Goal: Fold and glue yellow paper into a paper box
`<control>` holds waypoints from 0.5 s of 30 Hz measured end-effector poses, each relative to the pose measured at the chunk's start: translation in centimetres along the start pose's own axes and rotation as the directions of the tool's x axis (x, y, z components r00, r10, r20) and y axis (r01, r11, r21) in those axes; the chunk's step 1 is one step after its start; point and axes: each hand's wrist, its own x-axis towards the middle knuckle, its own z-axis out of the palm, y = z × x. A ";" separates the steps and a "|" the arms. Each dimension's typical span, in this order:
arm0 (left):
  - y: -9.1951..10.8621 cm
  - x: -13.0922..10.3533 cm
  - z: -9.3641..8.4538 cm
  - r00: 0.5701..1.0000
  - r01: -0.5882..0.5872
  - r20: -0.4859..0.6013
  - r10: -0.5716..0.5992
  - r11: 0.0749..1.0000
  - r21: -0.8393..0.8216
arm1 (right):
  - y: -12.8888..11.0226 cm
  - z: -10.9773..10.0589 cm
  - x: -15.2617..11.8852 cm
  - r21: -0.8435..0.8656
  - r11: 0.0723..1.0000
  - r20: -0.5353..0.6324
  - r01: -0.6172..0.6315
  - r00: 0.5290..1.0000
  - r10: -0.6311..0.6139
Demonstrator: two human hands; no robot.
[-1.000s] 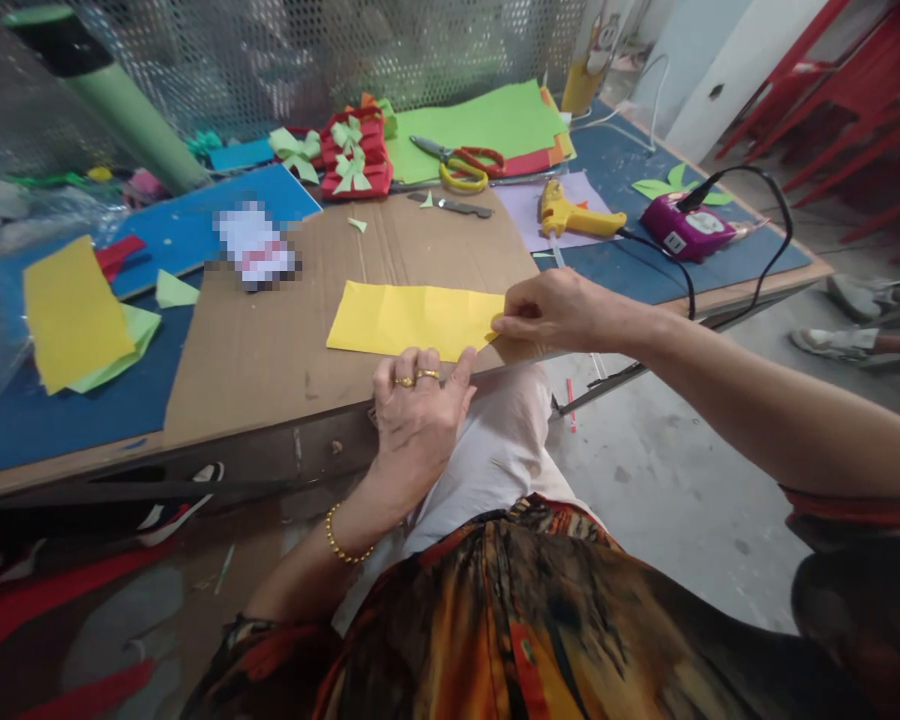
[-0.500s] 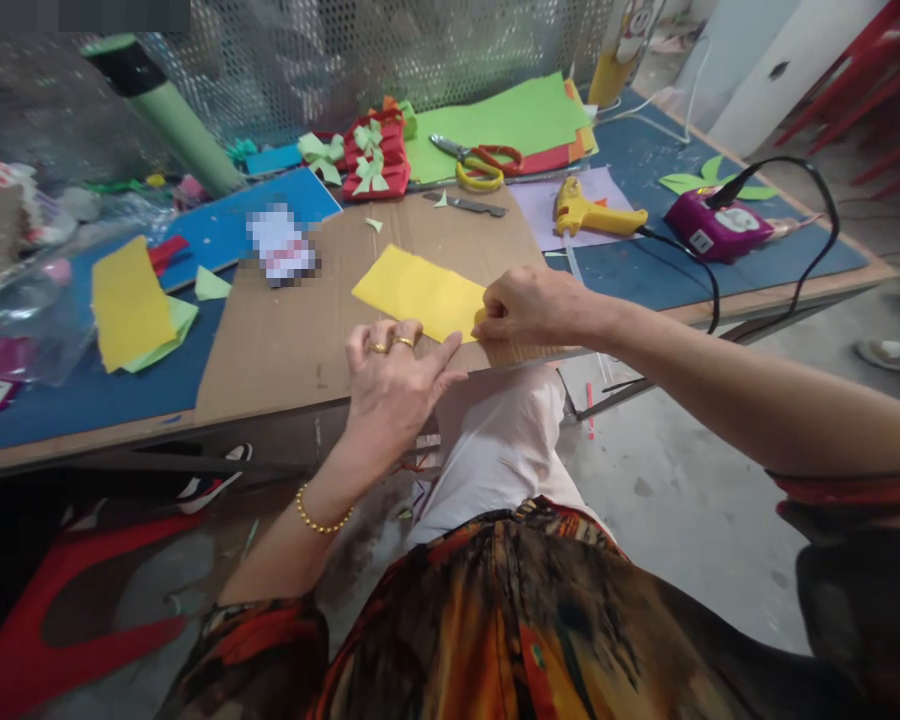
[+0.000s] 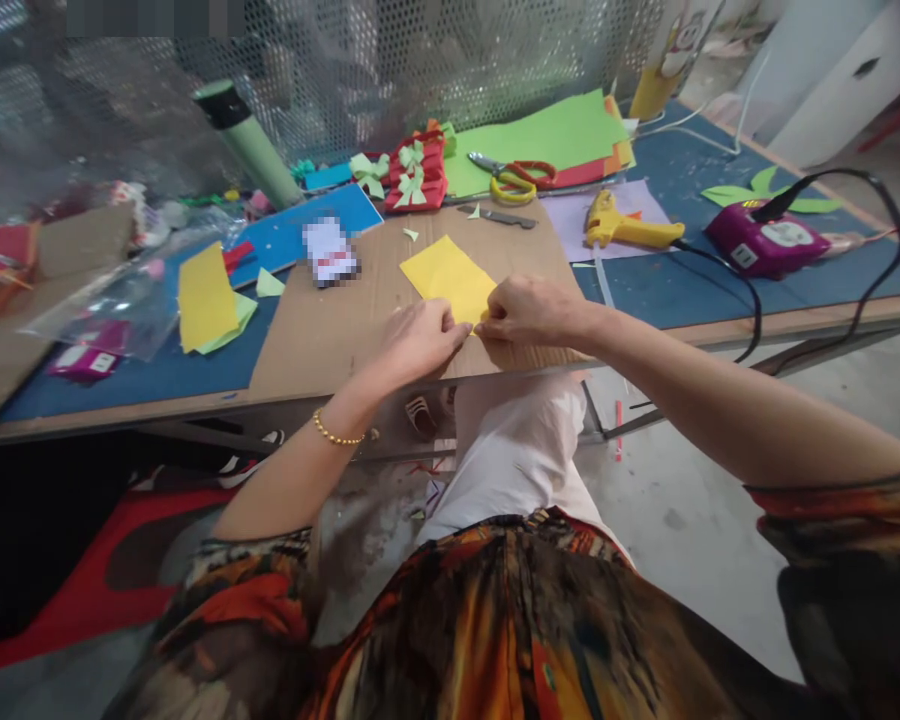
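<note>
A yellow sheet of paper (image 3: pixel 450 275) lies on a brown cardboard sheet (image 3: pixel 330 335) at the table's front edge. My left hand (image 3: pixel 427 335) is closed at the paper's near edge, thumb and fingers pinched on it. Close beside it, my right hand (image 3: pixel 529 310) pinches the near right corner with curled fingers. The fingertips of both hands almost meet, and they cover the near edge of the paper. Beyond the paper lie a small green scrap (image 3: pixel 411 235) and a knife (image 3: pixel 506 217).
Right of the cardboard, a yellow glue gun (image 3: pixel 630 225) rests on lilac paper near a purple box with a black cable (image 3: pixel 765 240). Scissors (image 3: pixel 514 178) lie on green sheets (image 3: pixel 547 135) behind. A green bottle (image 3: pixel 251 145) leans at the back left. Cut yellow paper (image 3: pixel 206 300) lies left.
My left hand has gone from lying with fingers outstretched on the paper to pinching its near edge beside my right hand. The right hand keeps its pinch. The view has shifted left.
</note>
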 end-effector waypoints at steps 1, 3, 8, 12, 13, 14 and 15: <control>0.1 0.2 -0.2 1.000 -0.001 0.021 0.001 1.000 0.003 | -0.1 -0.1 0.0 -0.006 1.000 0.003 0.005 1.000 -0.005; 0.3 0.7 -0.8 0.999 -0.010 0.054 0.009 1.000 0.013 | -0.2 -0.2 -0.1 -0.017 1.000 0.010 0.010 1.000 -0.010; 0.8 1.4 -2.1 0.981 0.014 0.193 -0.021 0.999 0.037 | -0.2 -0.4 -0.2 -0.058 0.997 0.025 0.045 0.999 -0.044; 0.8 1.7 -2.4 0.982 0.029 0.188 -0.031 1.000 0.008 | 0.0 -0.5 -0.1 -0.084 0.994 0.036 0.071 0.997 -0.068; 0.6 1.7 -2.4 0.981 0.035 0.192 -0.034 0.999 0.003 | 0.0 -0.5 -0.1 -0.089 0.993 0.041 0.074 0.997 -0.070; 0.5 1.8 -2.4 0.979 0.039 0.199 -0.038 0.999 -0.002 | 0.0 -0.5 -0.1 -0.093 0.993 0.045 0.077 0.996 -0.073; 0.3 1.8 -2.4 0.978 0.043 0.206 -0.041 0.999 -0.006 | 0.0 -0.6 -0.1 -0.098 0.992 0.048 0.078 0.996 -0.073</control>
